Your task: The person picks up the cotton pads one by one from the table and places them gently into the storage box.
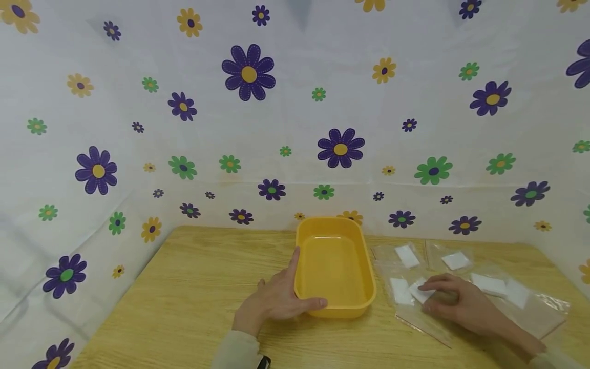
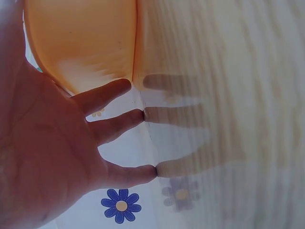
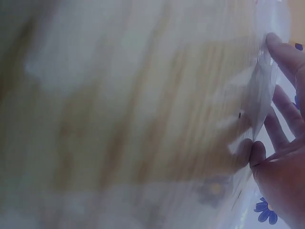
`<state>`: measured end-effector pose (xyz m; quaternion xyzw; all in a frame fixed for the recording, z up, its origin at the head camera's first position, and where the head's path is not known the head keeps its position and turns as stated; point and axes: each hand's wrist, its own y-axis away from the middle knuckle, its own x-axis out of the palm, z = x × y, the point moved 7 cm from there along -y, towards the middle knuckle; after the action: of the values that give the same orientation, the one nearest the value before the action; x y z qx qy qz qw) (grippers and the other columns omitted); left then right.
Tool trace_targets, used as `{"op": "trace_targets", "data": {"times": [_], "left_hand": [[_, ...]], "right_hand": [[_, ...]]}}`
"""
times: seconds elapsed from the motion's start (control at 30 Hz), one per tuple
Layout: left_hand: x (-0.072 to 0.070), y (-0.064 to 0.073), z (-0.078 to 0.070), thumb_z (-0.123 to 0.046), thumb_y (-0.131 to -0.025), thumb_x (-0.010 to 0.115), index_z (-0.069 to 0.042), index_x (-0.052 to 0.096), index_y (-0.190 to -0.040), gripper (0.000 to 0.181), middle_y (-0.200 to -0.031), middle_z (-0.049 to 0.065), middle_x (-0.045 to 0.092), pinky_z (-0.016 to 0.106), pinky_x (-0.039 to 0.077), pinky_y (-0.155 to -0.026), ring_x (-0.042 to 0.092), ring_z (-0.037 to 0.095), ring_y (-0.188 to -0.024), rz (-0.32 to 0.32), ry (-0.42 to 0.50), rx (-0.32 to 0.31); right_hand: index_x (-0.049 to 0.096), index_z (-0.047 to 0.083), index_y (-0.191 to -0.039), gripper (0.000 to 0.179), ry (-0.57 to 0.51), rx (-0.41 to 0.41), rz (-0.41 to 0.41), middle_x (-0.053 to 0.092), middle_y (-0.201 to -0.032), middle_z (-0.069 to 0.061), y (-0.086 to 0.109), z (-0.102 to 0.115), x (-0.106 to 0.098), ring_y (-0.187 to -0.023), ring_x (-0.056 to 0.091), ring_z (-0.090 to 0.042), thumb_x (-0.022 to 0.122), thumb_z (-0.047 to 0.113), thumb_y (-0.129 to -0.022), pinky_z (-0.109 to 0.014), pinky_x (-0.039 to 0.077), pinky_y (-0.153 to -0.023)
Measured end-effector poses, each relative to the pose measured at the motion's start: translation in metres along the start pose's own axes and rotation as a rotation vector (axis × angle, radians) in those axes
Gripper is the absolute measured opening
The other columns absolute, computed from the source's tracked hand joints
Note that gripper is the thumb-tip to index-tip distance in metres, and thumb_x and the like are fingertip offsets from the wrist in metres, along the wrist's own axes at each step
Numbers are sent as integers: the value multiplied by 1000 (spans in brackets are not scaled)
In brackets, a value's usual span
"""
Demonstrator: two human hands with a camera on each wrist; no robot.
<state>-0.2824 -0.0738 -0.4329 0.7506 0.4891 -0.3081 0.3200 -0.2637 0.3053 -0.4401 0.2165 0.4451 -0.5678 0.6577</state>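
A yellow plastic basin (image 1: 335, 271) stands on the table with nothing inside it. My left hand (image 1: 278, 297) is at its near left corner, thumb over the near rim and fingers spread along the outside wall. In the left wrist view, three fingertips (image 2: 125, 172) of that hand touch the tabletop beside the basin's orange-looking wall (image 2: 83, 43). To the right, my right hand (image 1: 467, 305) pinches a clear zip bag with a white flat piece (image 1: 420, 291) in it, thumb and index finger at the piece. Clear film (image 3: 263, 90) rises by the fingers in the right wrist view.
Several more clear zip bags with white pieces lie around the right hand, among them a back left piece (image 1: 407, 255), a back right piece (image 1: 457, 261) and a larger piece (image 1: 488, 285). A flowered cloth (image 1: 286, 123) hangs behind the wooden table (image 1: 184, 307).
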Motion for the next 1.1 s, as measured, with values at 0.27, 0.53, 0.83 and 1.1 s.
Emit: {"op": "trace_targets", "data": {"times": [0.27,0.53,0.83,1.1], "left_hand": [[1,0,1,-82,-77,66,-29,-11,-165,128,-161,13,43,83,16,-114,43,37,-146,6,-8,-5],[-1,1,1,-81,-78,66,-30,-12,-165,128,-161,16,42,81,14,-117,41,38,-148,10,-17,-8],[2,2,2,-83,-77,65,-32,-12,-165,127,-161,15,43,81,16,-117,42,37,-148,21,-23,-12],[0,2,0,-82,-77,66,-33,-10,-165,126,-161,14,43,82,18,-115,44,38,-146,21,-28,-20]], "right_hand": [[79,37,-88,19,4,-97,-47,66,-103,13,-4,3,1,-97,51,9,88,22,-80,-20,49,-77],[77,35,-86,25,-30,-159,-83,72,-101,8,-3,8,-4,-96,57,10,86,12,-81,-11,48,-77],[77,31,-94,26,-92,-130,-108,75,-111,12,-4,15,-21,-105,53,20,80,6,-86,-19,54,-69],[78,27,-97,24,-129,-180,-144,77,-113,4,-27,48,-38,-105,56,21,78,5,-89,-19,59,-74]]}}
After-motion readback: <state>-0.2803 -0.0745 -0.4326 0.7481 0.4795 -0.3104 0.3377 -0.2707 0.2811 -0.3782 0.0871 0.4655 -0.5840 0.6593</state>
